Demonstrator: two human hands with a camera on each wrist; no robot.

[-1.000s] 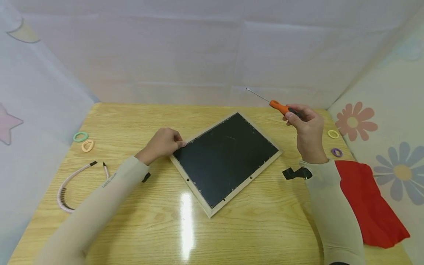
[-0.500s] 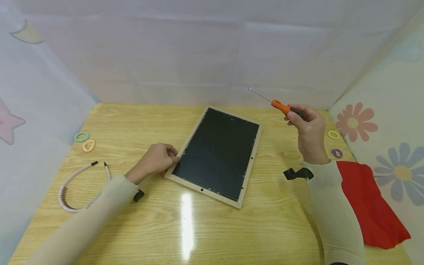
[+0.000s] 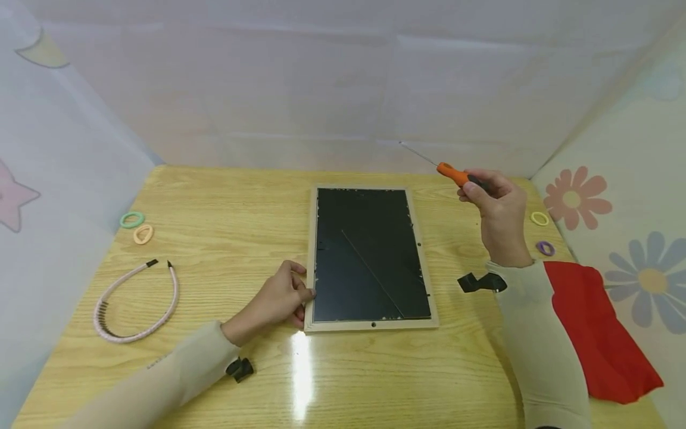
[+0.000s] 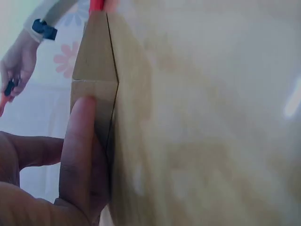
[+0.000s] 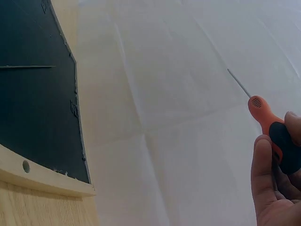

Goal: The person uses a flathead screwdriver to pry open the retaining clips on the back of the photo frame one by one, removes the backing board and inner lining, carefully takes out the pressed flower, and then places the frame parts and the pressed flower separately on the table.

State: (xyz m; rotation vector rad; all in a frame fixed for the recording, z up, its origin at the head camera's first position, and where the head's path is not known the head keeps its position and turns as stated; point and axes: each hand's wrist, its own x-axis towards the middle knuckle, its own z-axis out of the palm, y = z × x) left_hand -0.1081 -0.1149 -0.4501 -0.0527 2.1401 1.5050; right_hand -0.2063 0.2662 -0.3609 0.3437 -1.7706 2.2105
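Observation:
A picture frame point(image 3: 371, 326) lies back side up on the table, with a black backing board point(image 3: 364, 256) inside its pale wooden border. A thin support strip slants across the board. My left hand point(image 3: 281, 298) grips the frame's left edge near its lower-left corner, thumb at the top of the border. In the left wrist view a finger point(image 4: 80, 141) presses along the outer side of the wooden frame point(image 4: 96, 56). My right hand point(image 3: 501, 208) holds an orange and black screwdriver point(image 3: 452, 174) by its handle, raised to the right of the frame, its shaft pointing up and left.
Left on the table point(image 3: 214, 214) are a pink headband point(image 3: 134, 339), a green hair tie point(image 3: 131, 220) and an orange one point(image 3: 143, 234). Yellow point(image 3: 539, 218) and purple point(image 3: 545, 248) hair ties sit at the right edge. A red cloth point(image 3: 600, 333) lies beyond my right forearm.
The picture frame has turned counterclockwise from a diagonal to nearly straight, with my left hand moving nearer to me along with it. My right hand and the screwdriver have hardly moved.

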